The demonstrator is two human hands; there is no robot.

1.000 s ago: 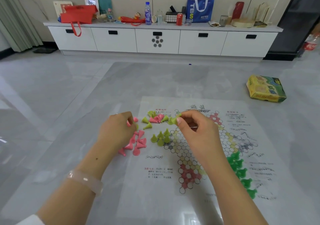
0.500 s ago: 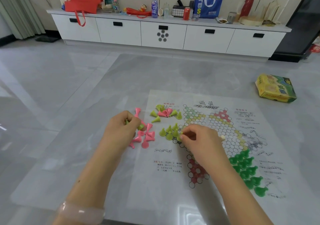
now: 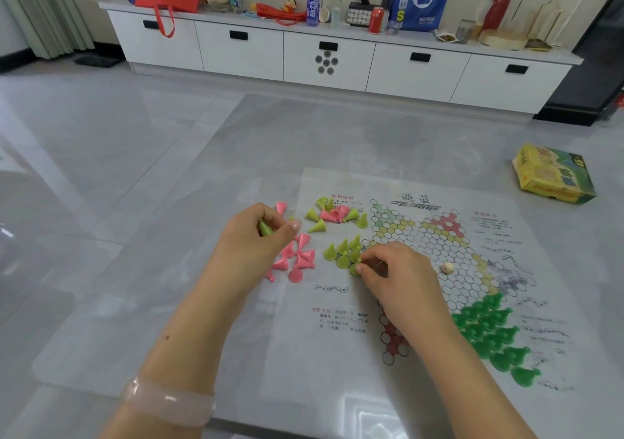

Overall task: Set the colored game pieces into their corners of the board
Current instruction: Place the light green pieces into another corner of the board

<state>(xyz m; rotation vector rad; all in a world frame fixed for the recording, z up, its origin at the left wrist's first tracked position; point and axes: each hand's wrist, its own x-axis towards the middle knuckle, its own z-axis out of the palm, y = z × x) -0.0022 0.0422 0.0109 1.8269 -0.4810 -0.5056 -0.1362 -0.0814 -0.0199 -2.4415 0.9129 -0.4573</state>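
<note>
Left hand grips yellow-green piece, tip pointing up-left.

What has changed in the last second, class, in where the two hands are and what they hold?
The right hand came down from the far loose pile to the upright yellow-green pieces at the board's left corner, pinching one there. The left hand lifted off the pink pieces and now holds a yellow-green piece in its grip. The dark green pieces and yellow box stayed put.
</note>
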